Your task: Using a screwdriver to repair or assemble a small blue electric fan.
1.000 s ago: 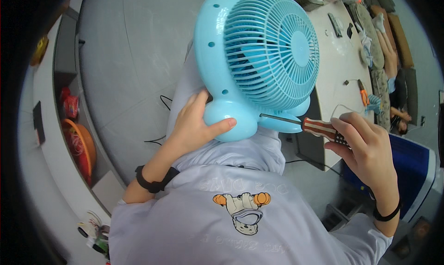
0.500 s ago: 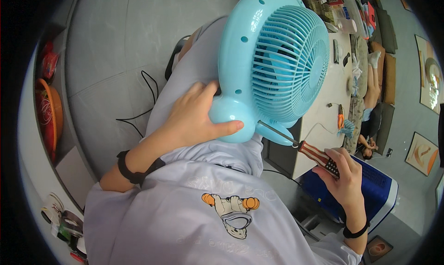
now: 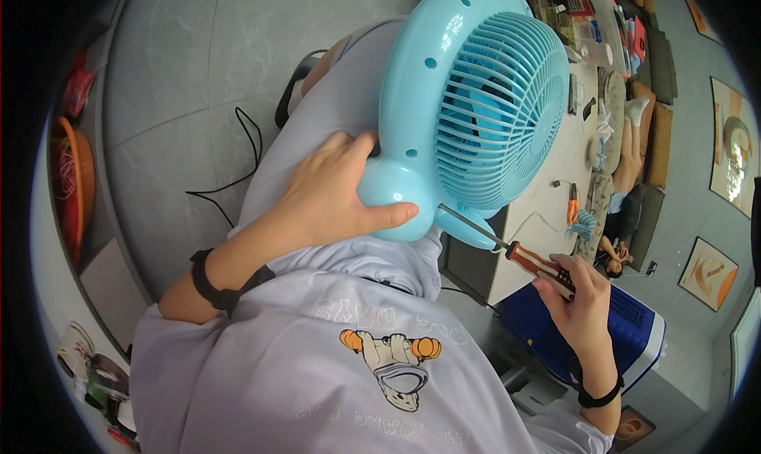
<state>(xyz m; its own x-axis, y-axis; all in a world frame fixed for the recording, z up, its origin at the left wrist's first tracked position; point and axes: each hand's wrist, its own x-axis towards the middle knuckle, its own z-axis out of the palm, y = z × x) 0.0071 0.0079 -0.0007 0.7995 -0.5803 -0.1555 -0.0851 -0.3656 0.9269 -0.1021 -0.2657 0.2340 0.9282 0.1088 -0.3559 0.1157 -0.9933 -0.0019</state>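
A light-blue fan [image 3: 408,105] with a round slatted grille lies on its side against my lap. My left hand [image 3: 329,188] is closed on the fan's bulb-shaped part, thumb over the rounded surface and fingertips tucked behind it. In my right hand [image 3: 583,299] is a screwdriver [image 3: 533,260] with a red, white and dark patterned handle. Its thin metal shaft slants up and left, and the tip meets the fan between the bulb and a blue flap-like piece. Whether the tip sits in a screw is too small to tell.
On the right, a white table [image 3: 547,208] bears orange-handled pliers [image 3: 572,204] and small items. A blue box-shaped appliance [image 3: 634,319] stands below it. A black cable [image 3: 258,149] trails over the floor. An orange basket [image 3: 79,184] sits on the left shelf. A person reclines on a sofa [image 3: 658,149].
The view has shifted slightly. My right hand and the screwdriver handle have turned a little, the handle showing a different side. My left hand keeps its hold on the fan.
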